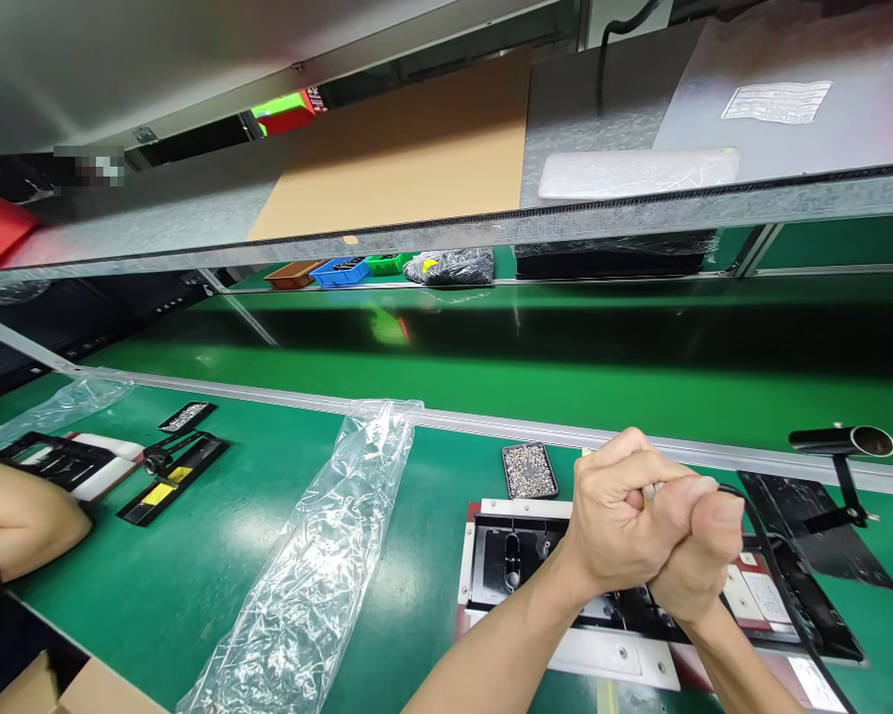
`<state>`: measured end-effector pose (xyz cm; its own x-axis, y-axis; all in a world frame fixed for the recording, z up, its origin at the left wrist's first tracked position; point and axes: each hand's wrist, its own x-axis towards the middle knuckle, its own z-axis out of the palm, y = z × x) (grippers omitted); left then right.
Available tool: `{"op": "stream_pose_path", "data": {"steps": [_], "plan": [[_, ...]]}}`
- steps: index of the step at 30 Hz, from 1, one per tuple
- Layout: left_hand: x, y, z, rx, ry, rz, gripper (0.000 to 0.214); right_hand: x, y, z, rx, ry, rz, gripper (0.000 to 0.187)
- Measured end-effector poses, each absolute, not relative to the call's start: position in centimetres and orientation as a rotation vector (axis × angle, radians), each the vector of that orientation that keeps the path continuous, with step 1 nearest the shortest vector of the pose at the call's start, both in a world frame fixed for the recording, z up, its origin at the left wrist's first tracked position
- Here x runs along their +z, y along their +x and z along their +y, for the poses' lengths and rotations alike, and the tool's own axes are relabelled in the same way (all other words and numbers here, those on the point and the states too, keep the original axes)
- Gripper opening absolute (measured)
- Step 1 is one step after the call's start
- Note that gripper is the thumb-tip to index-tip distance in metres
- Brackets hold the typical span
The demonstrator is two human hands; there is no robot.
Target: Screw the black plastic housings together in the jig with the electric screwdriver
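Observation:
My left hand and my right hand are closed and pressed together, knuckle to knuckle. A black cable runs out beside my right thumb and drops to the lower right. A small pale bit shows between the fingers; the rest of what they grip is hidden. Directly below, a long black housing lies in a white-and-red fixture. My wrists and forearms cover its middle. Just behind the housing sits a small black tray full of tiny metal screws.
A clear plastic bag lies left of the fixture. A metal tube holder stands at right on a dark plate. Another person's arm reaches in at far left, near a black bar part. A metal shelf overhangs the bench.

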<state>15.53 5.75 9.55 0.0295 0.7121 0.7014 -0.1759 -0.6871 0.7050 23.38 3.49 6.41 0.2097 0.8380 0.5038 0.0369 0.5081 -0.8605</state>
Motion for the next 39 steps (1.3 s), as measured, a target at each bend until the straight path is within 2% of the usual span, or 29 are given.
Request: {"op": "stream_pose_path", "data": {"steps": [11, 17, 23, 30, 39], "plan": [[9.86, 15.47, 5.68, 1.68, 1.662, 0.616, 0.055, 5.94, 23.46, 3.38, 0.723, -0.91, -1.198, 0.073], [9.45, 15.55, 5.7, 1.713, 1.667, 0.578, 0.047, 5.72, 23.48, 3.37, 0.728, -0.896, -1.204, 0.072], [9.39, 15.55, 5.69, 1.667, 1.677, 0.649, 0.055, 5.4, 23.66, 3.4, 0.719, -0.863, -1.23, 0.07], [9.22, 15.64, 5.74, 1.69, 1.679, 0.623, 0.048, 5.38, 23.73, 3.49, 0.748, -0.878, -1.219, 0.073], [9.34, 15.59, 5.79, 1.663, 1.673, 0.639, 0.055, 5.8, 23.54, 3.57, 0.765, -0.945, -1.127, 0.072]]}}
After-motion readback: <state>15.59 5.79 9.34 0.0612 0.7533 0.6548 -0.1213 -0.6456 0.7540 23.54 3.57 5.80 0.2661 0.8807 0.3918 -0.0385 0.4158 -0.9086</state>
